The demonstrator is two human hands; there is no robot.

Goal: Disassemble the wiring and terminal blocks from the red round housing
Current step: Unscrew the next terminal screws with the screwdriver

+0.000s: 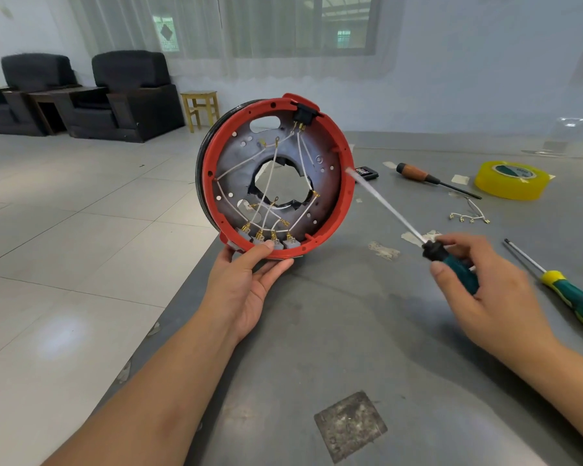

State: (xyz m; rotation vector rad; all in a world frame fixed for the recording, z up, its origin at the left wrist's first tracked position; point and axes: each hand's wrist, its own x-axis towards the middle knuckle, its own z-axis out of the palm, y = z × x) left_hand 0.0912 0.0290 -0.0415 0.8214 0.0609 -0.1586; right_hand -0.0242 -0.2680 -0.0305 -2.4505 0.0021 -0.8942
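Head view
Housing: the red round housing (345, 200) stands on edge over the table's left edge, open side toward the camera, gripped at its bottom rim.
Left hand: the left hand (249, 280) holds that rim, thumb curled over the inside onto the blocks, fingers under the outside.
Blocks: four grey terminal blocks (290, 243) sit in a row along the bottom inside of the rim, each with brass connectors.
Wires: white wires (273, 163) cross the grey metal plate and its ragged middle hole; several run up to one black socket (303, 114) at the top of the rim.
Right hand: the right hand (492, 290) grips the dark teal handle of a screwdriver (451, 260); its shaft is blurred and its tip lies near the housing's right rim.
Table: the grey table (334, 331) carries two more screwdrivers, one wooden-handled (414, 172) and one green and yellow (572, 297) at the right edge.
Tape: one yellow tape roll (510, 185) lies toward the far right; its label is too small to read.
Loose wire: one wire string (470, 216) with brass connectors lies near the roll.
Writing: none readable.
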